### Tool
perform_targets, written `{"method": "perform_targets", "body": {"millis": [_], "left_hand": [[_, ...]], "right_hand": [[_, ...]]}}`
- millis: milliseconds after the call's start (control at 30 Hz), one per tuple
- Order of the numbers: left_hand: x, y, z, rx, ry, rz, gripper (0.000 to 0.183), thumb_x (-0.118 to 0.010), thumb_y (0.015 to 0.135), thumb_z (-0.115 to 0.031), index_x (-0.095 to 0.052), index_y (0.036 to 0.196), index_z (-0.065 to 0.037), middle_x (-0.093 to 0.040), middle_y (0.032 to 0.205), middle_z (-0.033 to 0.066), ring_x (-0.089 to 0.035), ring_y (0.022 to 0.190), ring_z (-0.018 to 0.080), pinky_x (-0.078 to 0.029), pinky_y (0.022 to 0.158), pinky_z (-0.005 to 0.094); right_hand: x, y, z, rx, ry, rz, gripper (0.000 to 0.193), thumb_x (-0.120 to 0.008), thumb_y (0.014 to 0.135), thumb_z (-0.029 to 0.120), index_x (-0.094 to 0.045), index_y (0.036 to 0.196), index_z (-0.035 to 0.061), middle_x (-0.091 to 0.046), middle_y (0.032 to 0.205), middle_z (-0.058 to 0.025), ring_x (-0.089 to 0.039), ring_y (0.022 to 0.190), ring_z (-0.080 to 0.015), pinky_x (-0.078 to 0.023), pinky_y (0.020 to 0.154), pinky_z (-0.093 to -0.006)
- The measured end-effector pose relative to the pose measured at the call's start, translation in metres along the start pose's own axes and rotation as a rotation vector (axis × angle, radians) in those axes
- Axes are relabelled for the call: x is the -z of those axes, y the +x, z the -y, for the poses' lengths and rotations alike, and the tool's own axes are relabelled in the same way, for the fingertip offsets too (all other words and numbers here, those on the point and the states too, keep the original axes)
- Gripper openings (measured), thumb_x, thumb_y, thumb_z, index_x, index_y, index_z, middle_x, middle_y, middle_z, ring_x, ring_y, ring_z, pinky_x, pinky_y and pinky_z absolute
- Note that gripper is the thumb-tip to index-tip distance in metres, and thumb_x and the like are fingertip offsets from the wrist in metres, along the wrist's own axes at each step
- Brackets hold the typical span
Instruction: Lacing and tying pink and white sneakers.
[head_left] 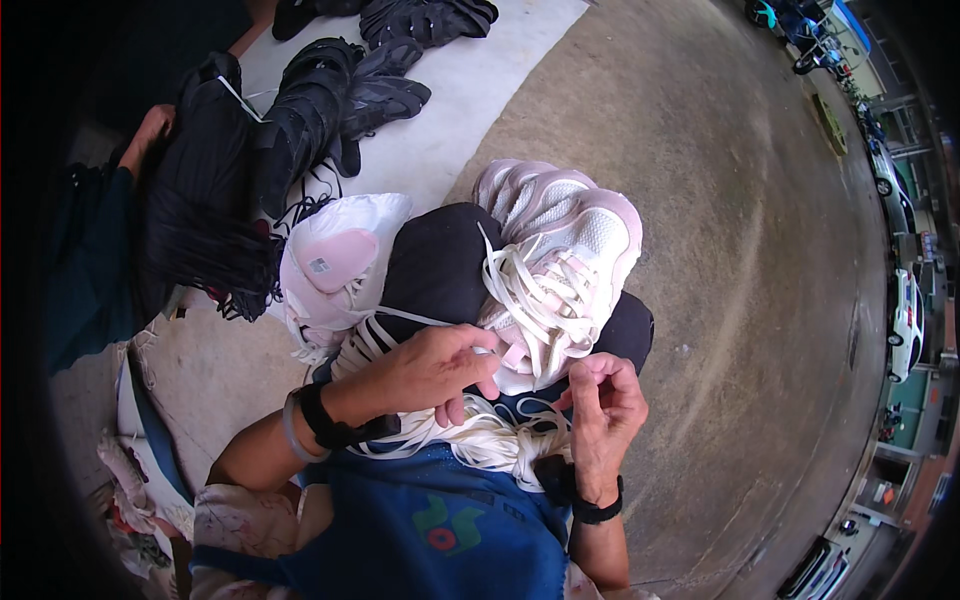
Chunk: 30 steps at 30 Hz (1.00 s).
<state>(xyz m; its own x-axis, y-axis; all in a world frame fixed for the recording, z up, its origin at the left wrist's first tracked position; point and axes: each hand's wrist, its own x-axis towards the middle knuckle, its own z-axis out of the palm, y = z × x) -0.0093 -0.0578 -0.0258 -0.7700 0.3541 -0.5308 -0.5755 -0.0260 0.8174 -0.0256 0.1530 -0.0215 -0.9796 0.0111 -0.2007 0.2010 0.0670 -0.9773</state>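
A stack of pink and white shoe uppers (610, 225) rests on my lap, with cream laces (535, 300) looped loosely over the nearest one. My left hand (430, 370) is closed at the near left of the stack, and a pale lace runs into its fingers. Thumb and fingertips of my right hand (605, 400) are pinched together at the near right edge of the stack. Whatever lies in that pinch is too small to make out. Below both hands, a thick bundle of white laces (490, 440) lies across my blue apron (400, 520).
Left of my lap stands another white and pink upper (340, 250). Beyond it, black uppers (310, 110) lie in stacks on a pale sheet (520, 50), beside a bundle of black laces (200, 230). Another person's hand (155, 125) is at the far left. Concrete floor (760, 300) stretches right toward parked vehicles.
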Motion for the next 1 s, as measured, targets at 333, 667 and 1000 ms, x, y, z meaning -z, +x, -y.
{"method": "perform_targets", "body": {"millis": [333, 667, 1000], "left_hand": [[-0.011, 0.016, 0.031, 0.109, -0.729, 0.059, 0.024, -0.052, 0.098, -0.028, -0.055, 0.107, -0.006, -0.064, 0.082, 0.0096, -0.051, 0.042, 0.0113, -0.040, 0.037, 0.0235], [-0.029, 0.024, 0.036, 0.057, -0.943, 0.017, 0.023, -0.057, 0.096, -0.034, -0.059, 0.096, -0.011, -0.061, 0.071, 0.0038, -0.048, 0.042, 0.0081, -0.038, 0.037, 0.0205], [-0.028, 0.027, 0.043, -0.027, -0.876, 0.071, 0.024, -0.052, 0.099, -0.033, -0.060, 0.093, -0.011, -0.054, 0.063, -0.0002, -0.045, 0.044, 0.0075, -0.035, 0.039, 0.0216]], "right_hand": [[0.005, -0.001, -0.009, 0.194, -0.182, 0.012, 0.011, -0.065, 0.091, 0.009, -0.060, 0.088, -0.0006, -0.057, 0.084, -0.0021, -0.055, 0.061, -0.0054, -0.049, 0.053, -0.0199], [-0.011, -0.008, 0.018, 0.489, -0.508, 0.034, 0.012, -0.069, 0.081, -0.001, -0.067, 0.093, -0.0001, -0.057, 0.077, -0.0064, -0.053, 0.063, -0.0128, -0.045, 0.058, -0.0247], [-0.031, -0.007, 0.041, 0.484, -0.645, 0.215, 0.020, -0.067, 0.081, -0.001, -0.067, 0.101, 0.0002, -0.058, 0.072, -0.0114, -0.057, 0.058, -0.0211, -0.047, 0.055, -0.0302]]}}
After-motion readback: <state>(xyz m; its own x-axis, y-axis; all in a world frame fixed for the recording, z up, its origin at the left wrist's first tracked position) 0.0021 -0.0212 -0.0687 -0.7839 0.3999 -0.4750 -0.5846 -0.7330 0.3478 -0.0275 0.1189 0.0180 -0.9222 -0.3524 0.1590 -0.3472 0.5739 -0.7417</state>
